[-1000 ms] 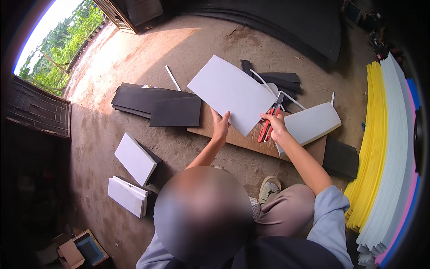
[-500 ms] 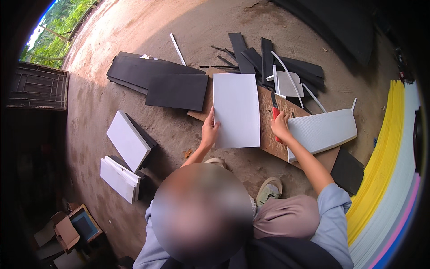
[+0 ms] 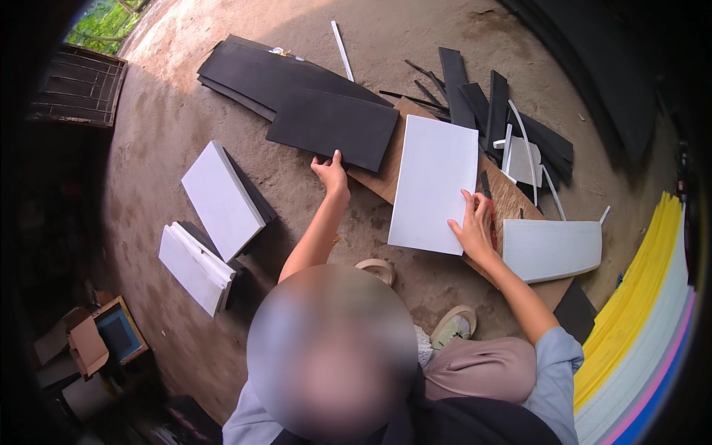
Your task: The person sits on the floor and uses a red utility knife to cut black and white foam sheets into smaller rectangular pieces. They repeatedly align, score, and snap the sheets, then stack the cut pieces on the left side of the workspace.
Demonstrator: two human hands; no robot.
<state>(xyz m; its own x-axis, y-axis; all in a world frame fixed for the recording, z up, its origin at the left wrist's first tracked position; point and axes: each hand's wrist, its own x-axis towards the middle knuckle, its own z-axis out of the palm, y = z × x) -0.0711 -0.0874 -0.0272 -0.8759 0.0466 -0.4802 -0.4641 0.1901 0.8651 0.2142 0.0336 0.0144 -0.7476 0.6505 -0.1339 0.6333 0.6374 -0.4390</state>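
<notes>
Two bare hands are at work over a flat brown wooden board (image 3: 519,204) that lies on the dusty concrete floor (image 3: 178,111). On the board lies a white rectangular foam sheet (image 3: 434,185). The right hand (image 3: 473,226) rests flat on the near right edge of that sheet, fingers spread, not closed around it. A thin red-handled cutter (image 3: 489,208) lies on the board just beside this hand; whether the fingers touch it cannot be told. The left hand (image 3: 331,172) reaches to the left of the board and pinches the near edge of a dark grey rectangular foam sheet (image 3: 332,127). More dark sheets (image 3: 259,74) lie behind that one. Right of the board lies a curved white ribbed panel (image 3: 552,248). Behind the board sit black strips (image 3: 497,104). Well left of the board lie two white foam blocks (image 3: 219,196).
</notes>
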